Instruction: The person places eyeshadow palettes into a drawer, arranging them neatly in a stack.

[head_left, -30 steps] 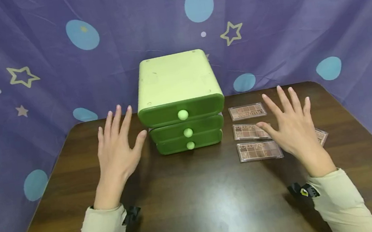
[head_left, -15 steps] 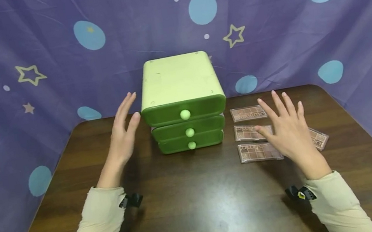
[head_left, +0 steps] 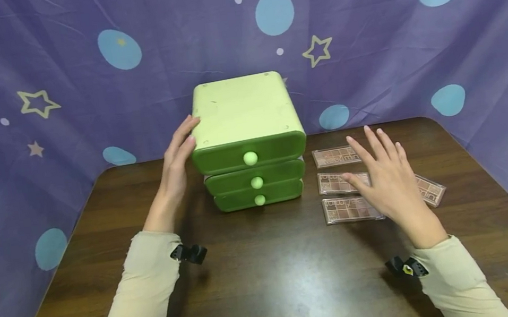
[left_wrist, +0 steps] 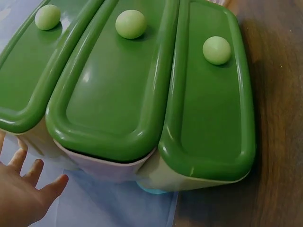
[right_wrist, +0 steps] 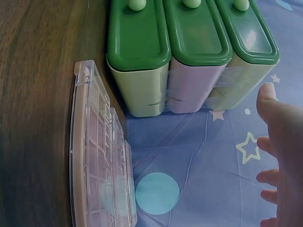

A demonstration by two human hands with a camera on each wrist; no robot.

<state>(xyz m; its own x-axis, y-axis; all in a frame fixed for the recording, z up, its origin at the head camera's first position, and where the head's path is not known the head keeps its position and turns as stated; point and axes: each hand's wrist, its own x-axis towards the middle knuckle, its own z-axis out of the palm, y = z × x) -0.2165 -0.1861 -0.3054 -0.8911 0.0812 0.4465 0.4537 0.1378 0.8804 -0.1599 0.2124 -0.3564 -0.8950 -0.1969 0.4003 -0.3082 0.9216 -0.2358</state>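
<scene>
A small three-tier drawer unit (head_left: 242, 109) stands at the back middle of the table, with a pale green body, dark green fronts and round light-green knobs. My left hand (head_left: 174, 171) is at the upper left side of the unit, fingers extended, fingertips at its top edge; whether they press it I cannot tell. My right hand (head_left: 393, 191) hovers, fingers spread, over clear-lidded eyeshadow palettes, holding nothing. Three palettes lie in a column right of the unit: back (head_left: 334, 156), middle (head_left: 330, 183), front (head_left: 349, 209). A tilted palette (head_left: 430, 191) is partly hidden behind the right hand.
The dark brown wooden table (head_left: 251, 287) has rounded far corners. A purple curtain (head_left: 199, 37) with stars and blue ovals hangs close behind it. Black wrist-worn devices sit on both sleeves, one on the left sleeve (head_left: 140, 280).
My left hand has moved forward and right, from beside the drawer unit to its upper left edge. The right hand has shifted slightly left. The palettes and the unit stay in place.
</scene>
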